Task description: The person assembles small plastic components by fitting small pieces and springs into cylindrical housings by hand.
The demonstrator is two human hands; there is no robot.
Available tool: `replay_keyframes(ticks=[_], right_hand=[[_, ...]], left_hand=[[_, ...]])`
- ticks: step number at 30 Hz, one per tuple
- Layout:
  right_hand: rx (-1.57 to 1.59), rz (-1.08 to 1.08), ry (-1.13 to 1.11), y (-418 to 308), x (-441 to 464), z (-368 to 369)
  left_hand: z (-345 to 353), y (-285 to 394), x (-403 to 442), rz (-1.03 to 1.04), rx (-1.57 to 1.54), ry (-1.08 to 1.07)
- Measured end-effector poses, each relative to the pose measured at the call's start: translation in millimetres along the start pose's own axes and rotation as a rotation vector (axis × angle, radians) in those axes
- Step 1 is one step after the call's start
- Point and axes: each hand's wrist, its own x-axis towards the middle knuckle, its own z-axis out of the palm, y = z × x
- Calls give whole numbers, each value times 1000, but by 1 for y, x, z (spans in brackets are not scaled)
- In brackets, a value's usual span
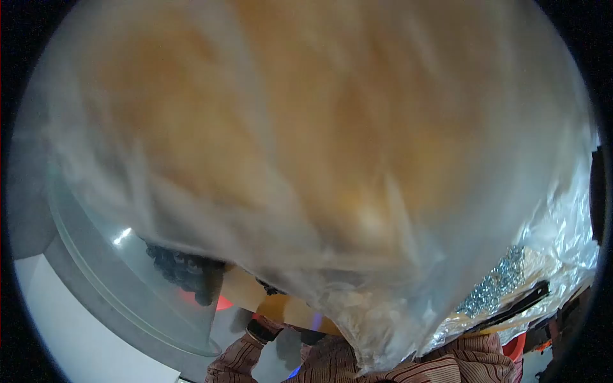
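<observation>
A large clear plastic bag [357, 134] with blurred orange-brown contents hangs very close to the camera and covers most of the head view. Its gathered lower end [383, 319] reaches down to my striped clothing. My left hand [271, 325] shows only at the wrist, by a dark band below the bag; its fingers are hidden. A striped sleeve [476, 354] lies at lower right, and my right hand is out of sight. Whether either hand holds the bag cannot be seen. Near the left wrist is a yellow-brown surface [242, 290].
A curved, clear glass-like edge [96, 281] runs along the left, with a lumpy black cluster [185, 268] by it. At right, a pile of small shiny metal pieces [495, 287] lies on clear plastic beside a long black strip [517, 306]. A red container [514, 346] stands below.
</observation>
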Motion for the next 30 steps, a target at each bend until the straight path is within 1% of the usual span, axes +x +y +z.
replay_keyframes(ticks=[9,15,16,17,18,21,24,26,27,29,30], right_hand=[[42,1,-12,4,-3,4],[111,-34,-26,8,-22,0],[131,-33,-27,6,-26,-5],[149,10,9,-4,-24,1],[146,-13,-14,-24,-4,-11],[211,-10,-7,-38,-6,-24],[276,-20,8,-45,-29,-35],[310,-34,20,-49,-44,-42],[324,-45,26,-53,-51,-46],[343,-66,39,-60,-64,-54],[347,-80,46,-64,-71,-58]], left_hand=[[2,13,-3,-39,-40,-31],[5,21,-3,-82,-83,-43],[4,18,2,-76,-80,-37],[11,-5,-2,-31,-57,-35],[3,-26,-4,-52,-96,-24],[-4,-42,-4,-59,-109,-34],[4,-40,1,-60,-118,-47],[13,-38,3,-75,-180,-53],[17,-39,7,-110,-261,-56],[26,-38,10,-231,-552,-68],[33,-39,12,-186,-469,-60]])
